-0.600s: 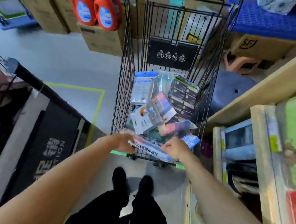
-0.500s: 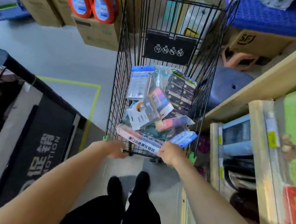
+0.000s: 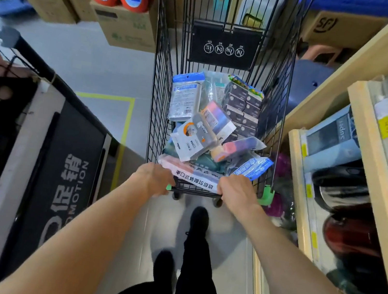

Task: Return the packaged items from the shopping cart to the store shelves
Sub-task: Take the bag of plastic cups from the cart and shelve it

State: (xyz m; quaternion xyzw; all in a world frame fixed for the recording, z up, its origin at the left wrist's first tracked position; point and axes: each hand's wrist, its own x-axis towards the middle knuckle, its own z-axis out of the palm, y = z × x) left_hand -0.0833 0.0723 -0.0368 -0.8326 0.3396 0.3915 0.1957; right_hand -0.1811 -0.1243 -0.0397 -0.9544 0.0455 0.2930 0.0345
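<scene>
Packets (image 3: pixel 212 127) in clear, blue and pastel wrappers lay heaped inside the black wire shopping cart (image 3: pixel 157 85) beside wooden shelves (image 3: pixel 320 111); left hand (image 3: pixel 155 178) and right hand (image 3: pixel 238 192) both gripped its handle.

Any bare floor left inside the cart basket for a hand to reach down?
Free: the far end of the black wire shopping cart, between the black warning placard and the blue-topped packet. Crowded: the near half, packets overlapping up to the handle that the left hand and right hand grip.
</scene>
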